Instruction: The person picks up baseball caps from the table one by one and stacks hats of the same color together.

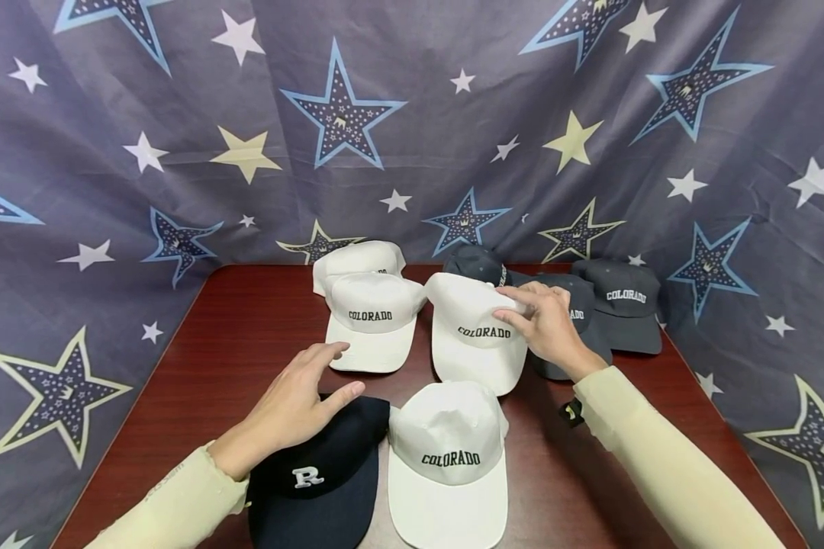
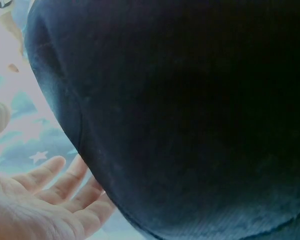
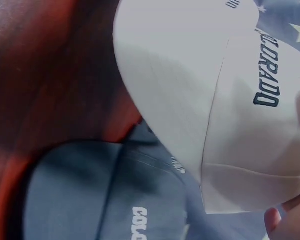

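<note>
Mid-way up the counter [image 1: 192, 366], my right grip [image 1: 548, 320] pinches a tilted white cap [image 1: 477, 343] by its crown, probably to spare the brim; left grip's [image 1: 295, 400] just loosely spread, empty, over the navy cap [image 1: 346, 457].

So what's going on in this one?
A person's right hand pinches a white COLORADO cap at its crown. Their open left hand is over the black R cap, which lies beside another white cap. Two more white caps sit behind on the left, dark caps on the right.
</note>
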### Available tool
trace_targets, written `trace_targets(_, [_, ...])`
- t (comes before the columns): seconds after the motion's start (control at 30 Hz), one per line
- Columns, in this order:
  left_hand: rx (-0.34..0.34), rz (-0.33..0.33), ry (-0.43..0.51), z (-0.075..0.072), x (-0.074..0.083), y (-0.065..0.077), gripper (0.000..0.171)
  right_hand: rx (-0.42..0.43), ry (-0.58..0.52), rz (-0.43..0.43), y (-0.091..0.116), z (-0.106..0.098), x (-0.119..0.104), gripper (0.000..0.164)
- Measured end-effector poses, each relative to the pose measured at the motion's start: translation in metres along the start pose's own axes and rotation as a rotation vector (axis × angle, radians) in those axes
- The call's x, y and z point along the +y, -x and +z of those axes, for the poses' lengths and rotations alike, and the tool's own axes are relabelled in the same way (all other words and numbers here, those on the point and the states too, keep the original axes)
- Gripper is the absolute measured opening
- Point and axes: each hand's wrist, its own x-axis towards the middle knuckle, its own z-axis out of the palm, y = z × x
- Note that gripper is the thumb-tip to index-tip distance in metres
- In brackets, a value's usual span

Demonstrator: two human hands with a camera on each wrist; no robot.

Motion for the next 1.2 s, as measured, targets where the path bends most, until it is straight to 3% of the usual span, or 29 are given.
trace_targets(0.2, [0.022,0.025,-0.002,-0.001,-0.002,-0.001,0.065,0.071,-0.014,-0.041,-0.006,-0.020,-0.010,0.040])
trace_targets(0.63, [0.011,0.011,0.002,-0.003,-0.004,-0.002,0.065,0.170,-0.028,-0.091,-0.015,-0.060,-0.034,0.043])
trace_targets(0.7, [0.007,0.005,0.000,-0.003,-0.005,-0.002,0.066,0.163,-0.037,-0.099,-0.014,-0.064,-0.039,0.043])
trace_targets(0.93, [0.010,0.001,0.001,-0.004,-0.008,-0.002,0.066,0.081,-0.169,-0.160,-0.014,-0.077,-0.089,0.039])
trace_targets(1.2, [0.023,-0.006,-0.007,-0.004,-0.010,-0.003,0.066,-0.016,-0.216,-0.127,0.005,-0.070,-0.109,0.040])
